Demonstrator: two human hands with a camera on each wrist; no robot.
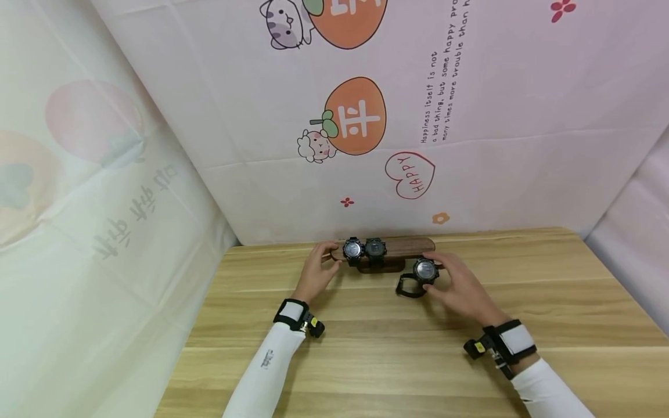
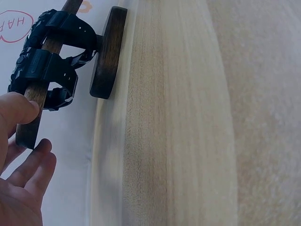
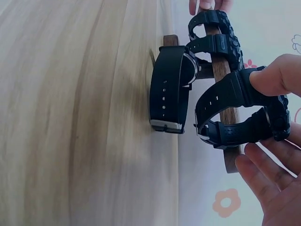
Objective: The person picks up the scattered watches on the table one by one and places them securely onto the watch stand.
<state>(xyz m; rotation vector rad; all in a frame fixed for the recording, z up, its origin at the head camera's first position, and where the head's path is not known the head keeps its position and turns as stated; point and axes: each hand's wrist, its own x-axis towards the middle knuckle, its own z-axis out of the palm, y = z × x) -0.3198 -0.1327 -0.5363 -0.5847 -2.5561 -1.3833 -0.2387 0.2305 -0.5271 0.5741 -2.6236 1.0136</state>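
Note:
A dark wooden watch stand (image 1: pixel 407 248) has a raised bar on a short base. My left hand (image 1: pixel 316 274) holds the bar's left end, thumb on one face and fingers around the tip. Two black watches, one with a silvery dial (image 1: pixel 353 249) and a darker one (image 1: pixel 375 248), are looped round the bar near that hand. My right hand (image 1: pixel 462 289) pinches a third black watch (image 3: pixel 221 101), its strap buckled into a loop, at the bar's right end. Whether the bar runs through this loop, I cannot tell. Another buckled black watch (image 3: pixel 167 89) stands on the table in front of the stand.
The stand is at the back of a wood-grain table (image 1: pixel 366 360), close to a white printed cloth (image 1: pixel 251 191) hanging behind. More cloth hangs at both sides. Each wrist wears a strapped camera (image 1: pixel 315 326).

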